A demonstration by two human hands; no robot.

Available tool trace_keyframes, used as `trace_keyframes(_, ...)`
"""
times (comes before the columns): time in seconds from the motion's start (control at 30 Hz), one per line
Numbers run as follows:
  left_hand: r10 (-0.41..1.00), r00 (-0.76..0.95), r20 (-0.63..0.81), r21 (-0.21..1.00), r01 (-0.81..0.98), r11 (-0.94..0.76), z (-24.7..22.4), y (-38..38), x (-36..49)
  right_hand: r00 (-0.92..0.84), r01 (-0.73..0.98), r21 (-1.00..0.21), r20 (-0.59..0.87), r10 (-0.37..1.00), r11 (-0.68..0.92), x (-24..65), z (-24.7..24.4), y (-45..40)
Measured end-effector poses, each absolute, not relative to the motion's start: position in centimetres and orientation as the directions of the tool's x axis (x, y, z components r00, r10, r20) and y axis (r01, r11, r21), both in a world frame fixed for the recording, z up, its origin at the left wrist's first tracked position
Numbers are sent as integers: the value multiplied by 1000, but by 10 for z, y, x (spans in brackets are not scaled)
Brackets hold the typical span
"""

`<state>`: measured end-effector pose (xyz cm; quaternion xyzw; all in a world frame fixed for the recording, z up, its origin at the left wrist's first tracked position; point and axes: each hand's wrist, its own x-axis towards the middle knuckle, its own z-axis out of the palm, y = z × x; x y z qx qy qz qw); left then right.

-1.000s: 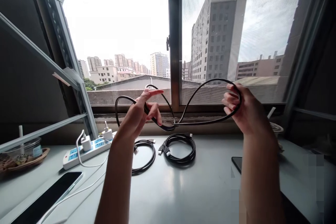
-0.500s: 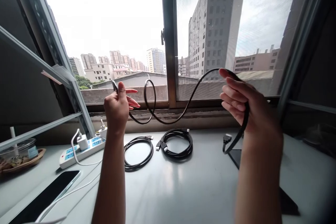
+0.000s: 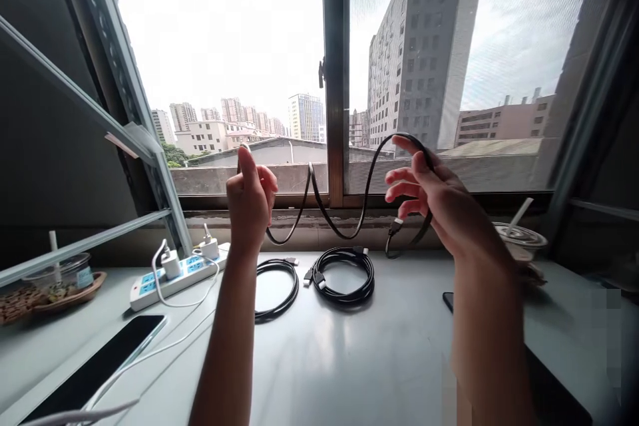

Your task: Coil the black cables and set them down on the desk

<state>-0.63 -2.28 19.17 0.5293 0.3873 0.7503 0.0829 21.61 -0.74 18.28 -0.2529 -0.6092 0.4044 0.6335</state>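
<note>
A black cable [image 3: 367, 196] hangs in a wavy loop between my two hands, above the back of the desk. My left hand [image 3: 249, 196] is closed around one end, thumb up; the part inside the fist is hidden. My right hand [image 3: 424, 190] holds the cable between thumb and index finger, its other fingers spread apart. The cable's free end dangles below that hand, with a flat silver-tipped plug [image 3: 396, 225] that looks like an HDMI plug. Beneath, a coiled black cable [image 3: 369, 286] and a second black coil [image 3: 294, 293], partly behind my left forearm, lie on the desk.
On the left are a white power strip [image 3: 187, 271] with chargers, a phone [image 3: 100, 366] and a clear cup [image 3: 82, 277] on a tray. A lidded cup with a straw [image 3: 519, 236] stands right, near a dark flat object [image 3: 554, 383] partly behind my forearm. A window rises behind.
My hands have come closer together, so the cable sags in a tighter wave. My right hand's lower fingers have spread; my left fingers have curled in. The view has shifted slightly.
</note>
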Motion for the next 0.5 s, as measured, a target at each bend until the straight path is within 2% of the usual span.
trace_keyframes(0.13, 593, -375, 713, 686, 194, -702, 194, -30, 3, -278, -178, -874, 486, 829, 452, 194, 180, -2)
trace_keyframes(0.27, 624, -351, 699, 692, 109, -714, 196, -39, 14, -480, -132, -903, 418, 771, 408, 170, 175, 0)
trace_keyframes(0.4, 657, -326, 680, 710, 71, -700, 198, -47, 24, -562, -149, -886, 441, 699, 439, 153, 172, -6)
trace_keyframes(0.5, 629, -264, 731, 671, 116, -732, 198, -47, 26, -604, -196, -875, 463, 649, 442, 150, 175, -13)
